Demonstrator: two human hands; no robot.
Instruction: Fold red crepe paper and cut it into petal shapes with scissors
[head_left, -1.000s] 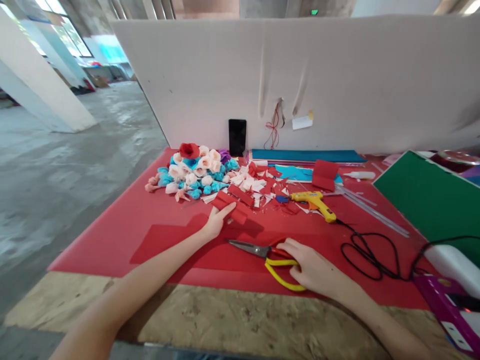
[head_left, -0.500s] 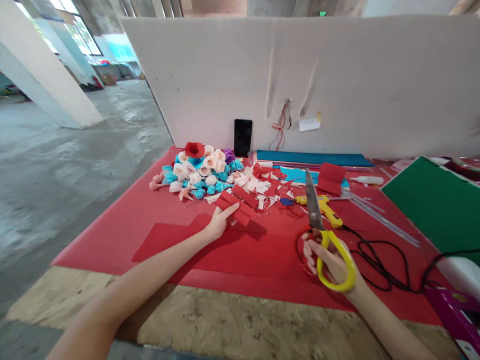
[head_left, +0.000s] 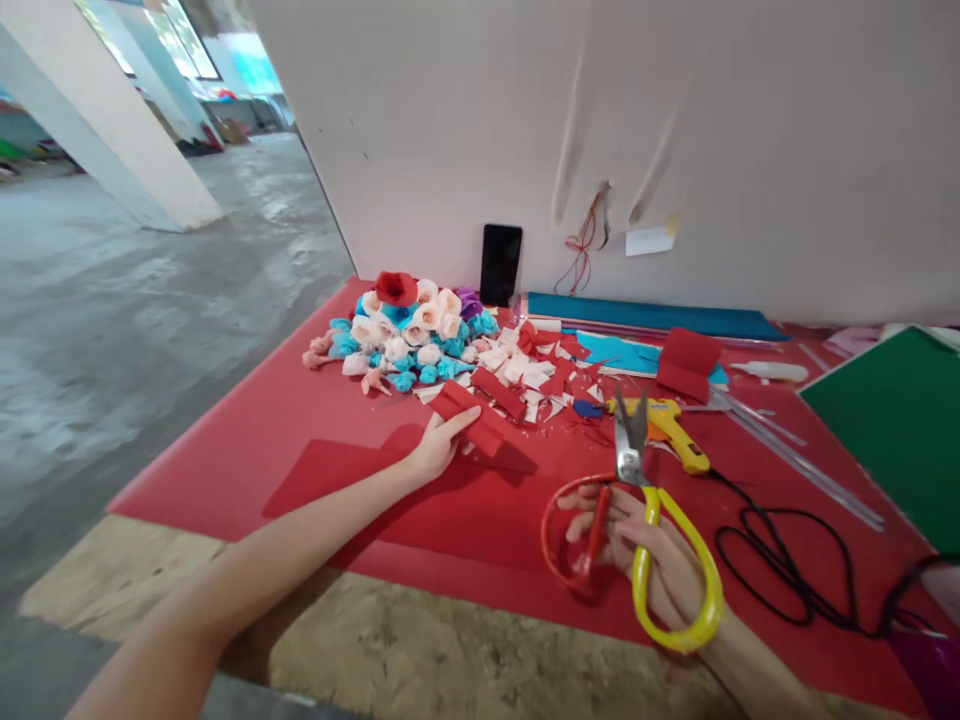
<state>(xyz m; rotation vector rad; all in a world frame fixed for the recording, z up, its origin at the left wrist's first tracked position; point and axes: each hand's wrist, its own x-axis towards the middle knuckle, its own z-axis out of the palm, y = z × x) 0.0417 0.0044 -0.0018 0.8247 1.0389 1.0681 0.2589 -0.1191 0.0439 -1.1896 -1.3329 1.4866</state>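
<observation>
My left hand (head_left: 437,445) pinches a folded strip of red crepe paper (head_left: 480,428) between thumb and fingers, just above the table. In my right hand (head_left: 626,525) is a pair of scissors (head_left: 631,462) with one yellow and one red handle loop. Its blades point up and away from me, slightly apart. A large flat sheet of red paper (head_left: 450,510) lies beneath both hands. Beyond the left hand are red and white paper scraps (head_left: 536,370) and a heap of paper flowers (head_left: 412,330) in white, blue, pink and red.
Past the scissors lies a yellow glue gun (head_left: 679,435) with a black cord (head_left: 795,560). A phone (head_left: 501,264) leans on the white board (head_left: 450,120). Blue paper (head_left: 637,315), clear glue sticks (head_left: 802,460) and a green board (head_left: 892,430) are on the right.
The scissors have opened, with the red handle loop swung to the left and the blades lower. The left hand and its red strip stay in place. The view has tipped down slightly.
</observation>
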